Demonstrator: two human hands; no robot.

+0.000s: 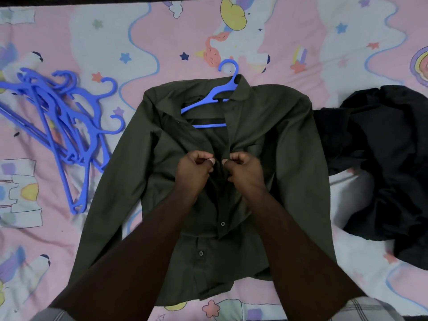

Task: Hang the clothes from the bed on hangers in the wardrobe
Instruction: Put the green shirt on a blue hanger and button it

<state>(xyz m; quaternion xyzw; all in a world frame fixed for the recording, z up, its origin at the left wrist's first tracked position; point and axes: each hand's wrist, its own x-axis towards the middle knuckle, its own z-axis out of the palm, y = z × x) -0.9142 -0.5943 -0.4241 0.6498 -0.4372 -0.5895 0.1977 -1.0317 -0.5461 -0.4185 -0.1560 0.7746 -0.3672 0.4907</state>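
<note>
At the bed's near edge, the left hand [195, 169] and right hand [243, 169] each pinch a front edge of the olive shirt [289, 140], apparently buttoning it around the blue hanger [209, 98] already inside its collar. Hanging it remains. The black clothes [384, 158] toward the right edge and spare hangers [60, 126] toward the left wait untouched; no wardrobe shows.

Bare forearms [129, 258] noted, no sleeves; grey plaid-checked garment [361, 309] seen at lower frame corners.
</note>
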